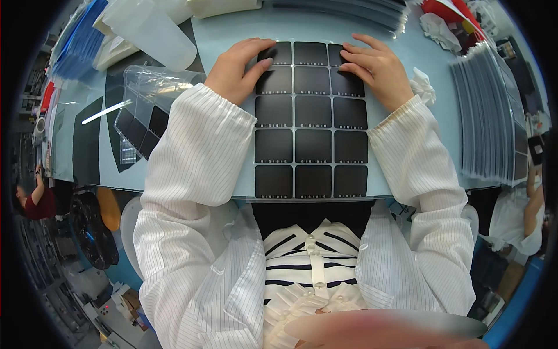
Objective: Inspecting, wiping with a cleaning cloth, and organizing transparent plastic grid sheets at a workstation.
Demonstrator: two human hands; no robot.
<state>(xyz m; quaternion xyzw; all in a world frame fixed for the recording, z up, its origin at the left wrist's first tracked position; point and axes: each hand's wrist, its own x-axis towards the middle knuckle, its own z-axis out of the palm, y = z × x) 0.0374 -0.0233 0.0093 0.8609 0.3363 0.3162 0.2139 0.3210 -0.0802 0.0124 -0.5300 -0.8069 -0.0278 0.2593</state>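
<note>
Gridded black sheet [313, 111]: probably light, bendy, slick; best held by edges. Left hand [237, 65] at 10 o'clock, right hand [381, 67] at 2, both spread.

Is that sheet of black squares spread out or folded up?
Spread out: the sheet lies flat, its squares showing in three columns of five, with the left hand and right hand at its top corners.

Tiny pale marks [313, 126] low on the black rectangles [313, 110] are too small to read.
</note>
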